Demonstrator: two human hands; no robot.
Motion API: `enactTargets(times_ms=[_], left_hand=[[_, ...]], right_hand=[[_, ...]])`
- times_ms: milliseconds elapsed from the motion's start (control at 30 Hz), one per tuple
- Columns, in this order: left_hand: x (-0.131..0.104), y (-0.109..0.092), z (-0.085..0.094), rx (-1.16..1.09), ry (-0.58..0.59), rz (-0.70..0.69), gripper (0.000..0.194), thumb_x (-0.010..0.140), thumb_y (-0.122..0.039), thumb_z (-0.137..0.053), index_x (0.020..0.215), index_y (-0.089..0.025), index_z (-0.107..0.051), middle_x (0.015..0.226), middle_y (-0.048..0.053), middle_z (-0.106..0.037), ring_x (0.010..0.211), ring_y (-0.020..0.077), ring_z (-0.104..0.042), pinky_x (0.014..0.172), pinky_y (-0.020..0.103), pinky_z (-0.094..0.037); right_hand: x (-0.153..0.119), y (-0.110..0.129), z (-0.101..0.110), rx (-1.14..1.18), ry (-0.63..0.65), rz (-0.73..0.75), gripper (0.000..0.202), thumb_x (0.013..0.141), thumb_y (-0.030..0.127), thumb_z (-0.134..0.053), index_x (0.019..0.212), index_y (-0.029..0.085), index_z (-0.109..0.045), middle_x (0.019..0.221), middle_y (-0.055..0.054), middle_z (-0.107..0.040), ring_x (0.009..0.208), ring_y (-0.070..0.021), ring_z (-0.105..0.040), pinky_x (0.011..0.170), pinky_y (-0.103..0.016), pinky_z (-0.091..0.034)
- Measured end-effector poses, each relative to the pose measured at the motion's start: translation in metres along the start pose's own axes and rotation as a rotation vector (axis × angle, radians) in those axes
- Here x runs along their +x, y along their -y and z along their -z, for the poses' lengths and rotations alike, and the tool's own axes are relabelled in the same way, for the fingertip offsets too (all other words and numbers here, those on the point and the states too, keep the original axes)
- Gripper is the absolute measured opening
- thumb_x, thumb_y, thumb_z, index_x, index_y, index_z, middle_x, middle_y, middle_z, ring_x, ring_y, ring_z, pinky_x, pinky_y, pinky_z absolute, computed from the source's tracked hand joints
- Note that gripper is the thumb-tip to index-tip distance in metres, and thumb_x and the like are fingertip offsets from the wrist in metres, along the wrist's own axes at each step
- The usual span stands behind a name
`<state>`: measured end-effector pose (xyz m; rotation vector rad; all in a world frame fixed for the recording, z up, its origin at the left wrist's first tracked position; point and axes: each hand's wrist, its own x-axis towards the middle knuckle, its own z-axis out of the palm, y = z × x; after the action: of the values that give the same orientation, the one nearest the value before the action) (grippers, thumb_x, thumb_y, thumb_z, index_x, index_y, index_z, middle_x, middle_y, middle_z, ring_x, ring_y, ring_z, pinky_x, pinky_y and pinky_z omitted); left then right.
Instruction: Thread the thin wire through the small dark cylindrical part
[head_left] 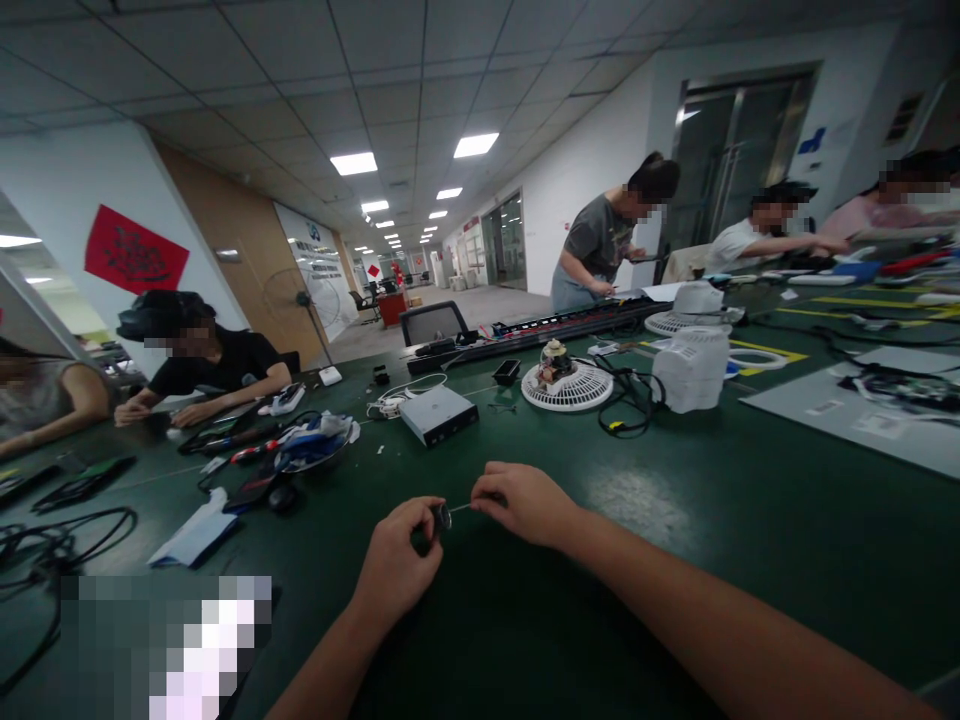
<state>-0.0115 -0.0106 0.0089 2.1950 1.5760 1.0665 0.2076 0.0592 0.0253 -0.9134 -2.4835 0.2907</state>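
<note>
Low over the green table, my left hand [401,555] is closed around a small dark round part with a shiny rim [445,517], its open face turned right. My right hand [521,500] pinches one end of a thin, light-coloured rod or wire [461,508]. The other end of that thin piece reaches the round part; whether it is fixed to it or only touches it, I cannot tell. My fingers hide much of both pieces. Beyond my hands lies a silver optical disc drive [439,412].
A white fan grille with a motor [568,385], a white plastic housing [691,370] and a small black tray [507,372] stand farther back. Blue cloth and tools [311,440] lie left, near a light-blue packet [193,530]. A grey panel [862,400] is at right. Several people work around the table [570,620].
</note>
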Motion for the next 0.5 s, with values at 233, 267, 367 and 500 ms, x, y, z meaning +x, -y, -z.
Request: enactTargets(times_ms=[233, 267, 367, 500], left_hand=[[0.0003, 0.0002, -0.0013, -0.041, 0.013, 0.007, 0.023, 0.07, -0.004, -0.054, 0.066, -0.022, -0.041, 0.104, 0.007, -0.07, 0.103, 0.0236, -0.065, 0.084, 0.038, -0.051], [0.0004, -0.0003, -0.0015, -0.045, 0.018, 0.003, 0.023, 0.069, -0.004, -0.054, 0.065, -0.022, -0.041, 0.103, 0.007, -0.07, 0.102, 0.0235, -0.065, 0.084, 0.038, -0.051], [0.0009, -0.0013, -0.0019, -0.042, 0.019, 0.005, 0.023, 0.069, -0.004, -0.054, 0.065, -0.022, -0.041, 0.102, 0.007, -0.071, 0.101, 0.0236, -0.066, 0.083, 0.037, -0.051], [0.001, -0.0008, -0.0012, -0.021, 0.018, 0.01, 0.022, 0.068, -0.004, -0.054, 0.065, -0.022, -0.041, 0.1, 0.006, -0.071, 0.1, 0.0234, -0.066, 0.082, 0.036, -0.051]], right_hand=[[-0.0009, -0.0005, -0.0003, 0.038, 0.021, 0.021, 0.014, 0.089, 0.03, -0.06, 0.09, 0.022, -0.072, 0.085, -0.002, -0.064, 0.076, -0.0141, -0.057, 0.066, -0.026, -0.037], [-0.0009, -0.0005, 0.0002, 0.039, 0.023, 0.012, 0.014, 0.089, 0.03, -0.06, 0.089, 0.022, -0.072, 0.086, -0.002, -0.064, 0.076, -0.0142, -0.058, 0.066, -0.026, -0.037], [-0.001, -0.0013, 0.0011, 0.0, 0.017, -0.041, 0.016, 0.089, 0.031, -0.059, 0.09, 0.022, -0.072, 0.087, -0.003, -0.064, 0.076, -0.0154, -0.058, 0.065, -0.027, -0.036], [-0.0009, -0.0036, 0.0009, 0.031, 0.094, 0.029, 0.015, 0.088, 0.029, -0.06, 0.091, 0.021, -0.072, 0.088, -0.004, -0.065, 0.078, -0.0162, -0.058, 0.067, -0.027, -0.038]])
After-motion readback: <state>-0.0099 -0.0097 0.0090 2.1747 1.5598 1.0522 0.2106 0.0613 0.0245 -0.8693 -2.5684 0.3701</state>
